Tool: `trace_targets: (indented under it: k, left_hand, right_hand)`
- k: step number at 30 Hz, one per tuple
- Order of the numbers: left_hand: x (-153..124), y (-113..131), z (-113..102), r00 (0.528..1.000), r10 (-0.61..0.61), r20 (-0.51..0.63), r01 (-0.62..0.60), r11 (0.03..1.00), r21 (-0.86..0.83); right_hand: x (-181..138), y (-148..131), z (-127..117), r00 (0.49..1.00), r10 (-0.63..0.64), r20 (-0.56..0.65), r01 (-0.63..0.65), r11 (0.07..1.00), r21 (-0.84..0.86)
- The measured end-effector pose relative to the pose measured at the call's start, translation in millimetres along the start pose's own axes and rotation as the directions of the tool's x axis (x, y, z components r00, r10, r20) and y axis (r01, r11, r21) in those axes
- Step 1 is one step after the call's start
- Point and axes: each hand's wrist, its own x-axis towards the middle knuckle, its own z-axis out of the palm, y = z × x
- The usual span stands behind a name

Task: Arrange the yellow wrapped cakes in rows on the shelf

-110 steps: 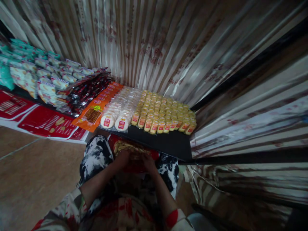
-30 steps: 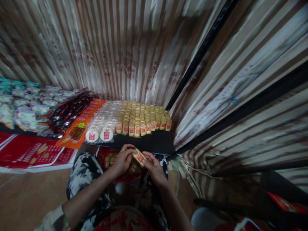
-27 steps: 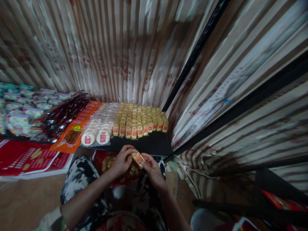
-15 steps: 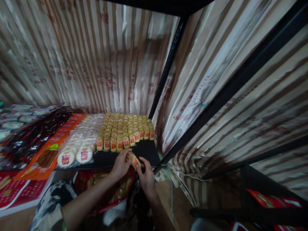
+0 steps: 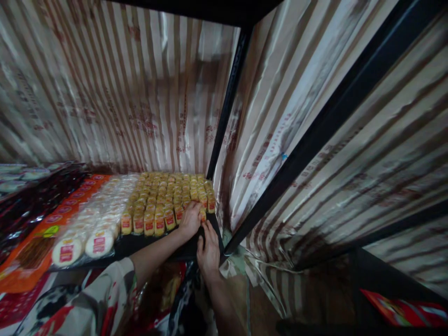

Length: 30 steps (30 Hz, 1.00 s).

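My left hand [image 5: 191,221] reaches over the front right of a block of small yellow wrapped snack cakes [image 5: 159,226], which stand upright in tight rows on a black shelf [image 5: 140,248]. Its fingers close around one wrapped cake [image 5: 203,214] with a red label, at the front of the rows. Just below, my right hand [image 5: 209,247] has its fingers stretched forward, fingertips against or very near that cake's lower end, thumb apart. The left fingers partly cover the cake and its neighbours.
Left of the cakes lie clear-wrapped round white cakes [image 5: 99,243], an orange snack bag [image 5: 21,268] and dark shiny packets [image 5: 42,193]. A black post [image 5: 229,100] and a slanting black bar [image 5: 301,154] frame the striped curtain [image 5: 154,93]. Red packets [image 5: 406,308] lie at lower right.
Both hands have moved forward, carrying the wrapped cake from above the shelf's front to the front row. The right hand's thumb and fingers have loosened from it. The view has shifted slightly right.
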Motion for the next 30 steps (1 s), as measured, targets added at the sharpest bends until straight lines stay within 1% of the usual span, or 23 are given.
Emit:
trace_targets:
  k: [4, 9, 13, 16, 18, 20, 24, 26, 28, 30]
  left_hand:
    - [15.9, 2.6, 7.9, 0.999, 0.008, 0.045, -0.011, 0.997, 0.077]
    - [29.2, 3.5, 14.6, 0.997, 0.019, 0.069, -0.027, 0.994, 0.110]
    - [36.6, 1.9, 19.8, 0.998, 0.033, 0.046, -0.037, 0.996, 0.076]
    - [40.5, -0.6, 22.9, 0.999, 0.038, 0.011, -0.038, 0.998, 0.057]
    - [41.8, -2.1, 24.5, 0.998, 0.062, -0.011, -0.061, 0.997, 0.051]
    - [40.9, -3.2, 25.7, 0.996, 0.086, -0.037, -0.083, 0.994, 0.070]
    - [28.8, -5.6, 28.2, 0.988, 0.119, -0.094, -0.100, 0.977, 0.190]
    - [19.1, -8.5, 30.5, 0.983, 0.170, -0.067, -0.150, 0.961, 0.231]
    - [10.3, -12.6, 33.7, 0.978, 0.211, -0.009, -0.202, 0.949, 0.240]
    - [4.7, -16.5, 37.4, 0.978, 0.205, 0.043, -0.209, 0.949, 0.238]
  right_hand:
    - [14.3, 15.0, 7.5, 1.000, -0.015, 0.018, 0.016, 1.000, -0.006]
    - [26.4, 25.7, 19.1, 0.999, -0.021, 0.025, 0.021, 1.000, -0.008]
    - [31.8, 30.7, 25.6, 1.000, 0.006, 0.023, -0.004, 0.997, -0.071]
    - [34.3, 31.1, 26.5, 1.000, 0.018, 0.013, -0.017, 0.994, -0.112]
    - [34.8, 30.4, 26.2, 1.000, 0.017, 0.018, -0.015, 0.990, -0.138]
    - [34.7, 29.6, 26.0, 0.999, 0.015, 0.028, -0.010, 0.986, -0.167]
    - [34.3, 28.2, 26.4, 0.998, 0.035, 0.051, -0.023, 0.977, -0.214]
    - [35.0, 27.9, 26.4, 0.995, 0.053, 0.080, -0.033, 0.973, -0.227]
    - [36.1, 28.3, 26.2, 0.991, 0.064, 0.118, -0.035, 0.971, -0.235]
    - [37.1, 29.4, 26.3, 0.987, 0.066, 0.148, -0.029, 0.970, -0.240]
